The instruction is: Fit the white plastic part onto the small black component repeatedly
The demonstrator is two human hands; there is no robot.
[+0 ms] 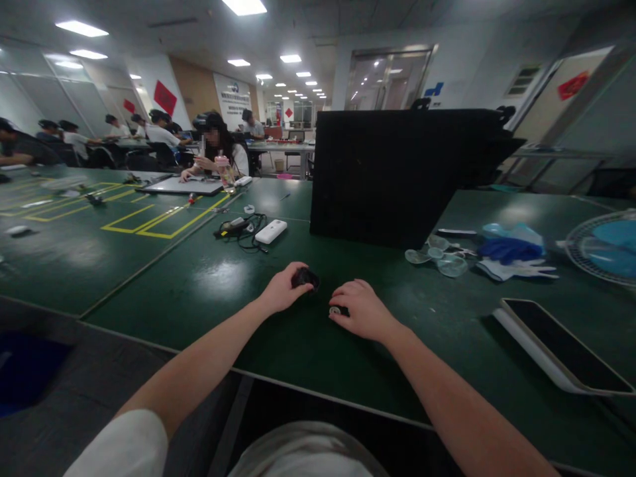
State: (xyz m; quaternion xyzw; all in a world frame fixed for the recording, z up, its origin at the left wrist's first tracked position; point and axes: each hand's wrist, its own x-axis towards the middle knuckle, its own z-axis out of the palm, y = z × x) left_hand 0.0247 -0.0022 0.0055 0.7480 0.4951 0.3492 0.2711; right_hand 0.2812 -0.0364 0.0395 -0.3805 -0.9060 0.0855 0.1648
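Note:
My left hand (283,290) is closed round a small black object (305,279), whose kind I cannot make out, just above the green tabletop (308,351). To its right, my right hand (362,310) has its thumb and fingers curled about a small round pale metallic piece (334,311) with a dark centre. Dark material shows behind that piece, between the fingers. A short gap separates the two hands, and the held things do not touch.
Beyond my hands stands a large black box-like panel (382,179). A white power bank (271,231) and black cables (241,228) lie to the left. Clear plastic cups (451,264), gloves (514,252) and a phone (566,344) are on the right. A person (223,146) sits across.

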